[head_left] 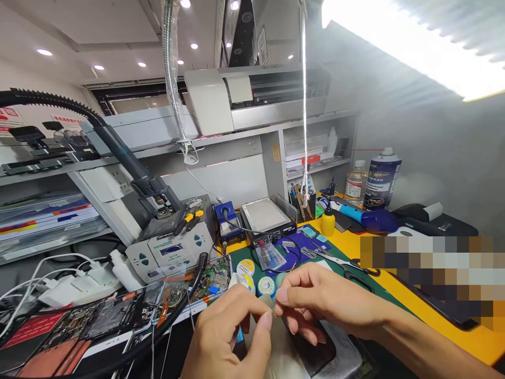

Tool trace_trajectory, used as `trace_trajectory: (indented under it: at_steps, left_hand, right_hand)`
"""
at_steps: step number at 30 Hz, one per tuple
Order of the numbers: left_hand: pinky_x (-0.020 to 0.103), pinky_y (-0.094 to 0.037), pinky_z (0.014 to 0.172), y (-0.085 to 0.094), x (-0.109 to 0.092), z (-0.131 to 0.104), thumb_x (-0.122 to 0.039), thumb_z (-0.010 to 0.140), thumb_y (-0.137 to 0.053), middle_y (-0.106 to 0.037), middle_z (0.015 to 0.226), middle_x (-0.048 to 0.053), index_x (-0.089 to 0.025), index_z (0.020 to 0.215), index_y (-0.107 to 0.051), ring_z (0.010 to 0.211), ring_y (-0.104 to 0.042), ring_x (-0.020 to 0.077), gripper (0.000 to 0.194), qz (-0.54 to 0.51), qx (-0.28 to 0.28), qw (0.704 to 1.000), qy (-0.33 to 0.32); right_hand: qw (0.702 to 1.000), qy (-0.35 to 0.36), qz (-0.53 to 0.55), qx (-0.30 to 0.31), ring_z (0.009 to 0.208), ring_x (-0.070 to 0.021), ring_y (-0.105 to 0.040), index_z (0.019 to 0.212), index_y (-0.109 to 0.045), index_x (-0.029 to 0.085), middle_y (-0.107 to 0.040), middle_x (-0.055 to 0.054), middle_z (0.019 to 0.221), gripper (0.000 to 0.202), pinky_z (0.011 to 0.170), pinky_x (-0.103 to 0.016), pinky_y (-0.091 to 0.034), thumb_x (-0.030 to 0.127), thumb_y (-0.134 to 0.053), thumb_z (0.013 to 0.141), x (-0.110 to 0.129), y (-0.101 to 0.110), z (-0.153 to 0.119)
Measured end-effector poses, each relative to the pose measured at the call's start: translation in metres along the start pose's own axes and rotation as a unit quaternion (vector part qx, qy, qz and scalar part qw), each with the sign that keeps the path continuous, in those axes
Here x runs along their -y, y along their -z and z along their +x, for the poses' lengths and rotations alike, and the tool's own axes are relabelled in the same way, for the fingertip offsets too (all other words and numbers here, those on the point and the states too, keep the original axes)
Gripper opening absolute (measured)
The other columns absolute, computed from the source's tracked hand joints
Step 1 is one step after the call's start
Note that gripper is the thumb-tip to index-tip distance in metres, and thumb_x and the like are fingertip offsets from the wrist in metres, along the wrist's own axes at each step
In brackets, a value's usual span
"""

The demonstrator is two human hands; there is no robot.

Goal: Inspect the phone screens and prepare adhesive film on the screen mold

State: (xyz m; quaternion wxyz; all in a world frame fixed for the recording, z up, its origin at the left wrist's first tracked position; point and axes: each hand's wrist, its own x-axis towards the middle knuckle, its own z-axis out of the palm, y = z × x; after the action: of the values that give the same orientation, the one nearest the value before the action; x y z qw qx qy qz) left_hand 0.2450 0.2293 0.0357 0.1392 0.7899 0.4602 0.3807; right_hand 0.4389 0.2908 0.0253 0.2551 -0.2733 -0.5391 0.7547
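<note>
My left hand (232, 331) is at the lower middle with its thumb and index finger pinched together. Facing it, my right hand (315, 300) also has its thumb and index fingertip closed. A small greyish piece (267, 301) shows between the two sets of fingertips; its kind is unclear, and I cannot tell which hand grips it. Beneath my right hand lies a dark phone-like slab (317, 347) on a silvery surface, partly covered by the fingers. Just beyond my fingertips sits a small round tub (266, 287) with a blue rim.
Scissors (347, 266) lie on the green mat (339, 247) to the right, near a yellow bottle (327, 222). A grey soldering station (173, 252) and a tray of circuit boards (216, 276) stand left. A black hose (169, 326) crosses the front left. A spray can (382, 179) stands behind.
</note>
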Motion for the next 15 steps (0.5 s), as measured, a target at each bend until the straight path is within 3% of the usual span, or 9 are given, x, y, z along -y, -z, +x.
trace_trajectory:
  at_steps: [3, 5, 15]
  left_hand:
    - [0.025, -0.034, 0.053, 0.0021, -0.0040, 0.0018, -0.034, 0.090, -0.047, -0.051, 0.066, 0.000, -0.020, 0.067, -0.057, 0.060, -0.047, 0.0146, 0.029, -0.112, 0.015, 0.985, 0.133]
    - [0.025, -0.033, 0.055, 0.0028, -0.0039, 0.0029, -0.040, 0.087, -0.050, -0.049, 0.064, -0.001, -0.019, 0.066, -0.056, 0.060, -0.045, 0.0146, 0.030, -0.171, 0.021, 0.968, 0.180]
    - [0.026, -0.029, 0.054, 0.0019, -0.0092, 0.0056, -0.038, 0.074, -0.059, -0.047, 0.056, -0.002, -0.018, 0.060, -0.057, 0.057, -0.041, 0.0143, 0.025, -0.216, 0.019, 0.941, 0.259]
  right_hand:
    - [0.999, 0.044, -0.023, -0.022, 0.042, -0.0048, -0.054, 0.075, -0.066, 0.011, -0.066, -0.001, 0.064, 0.022, 0.037, -0.012, -0.040, 0.032, -0.071, 0.080, 0.0046, -0.0009, -0.0034]
    - [0.997, 0.067, -0.026, -0.020, 0.043, -0.0049, -0.056, 0.075, -0.066, 0.011, -0.065, 0.000, 0.064, 0.023, 0.040, -0.013, -0.041, 0.032, -0.072, 0.081, 0.0064, -0.0018, -0.0047]
    - [0.993, 0.060, -0.084, -0.050, 0.048, -0.0073, -0.059, 0.075, -0.070, 0.011, -0.063, 0.003, 0.056, 0.012, 0.045, -0.014, -0.044, 0.023, -0.071, 0.078, 0.0036, -0.0074, -0.0066]
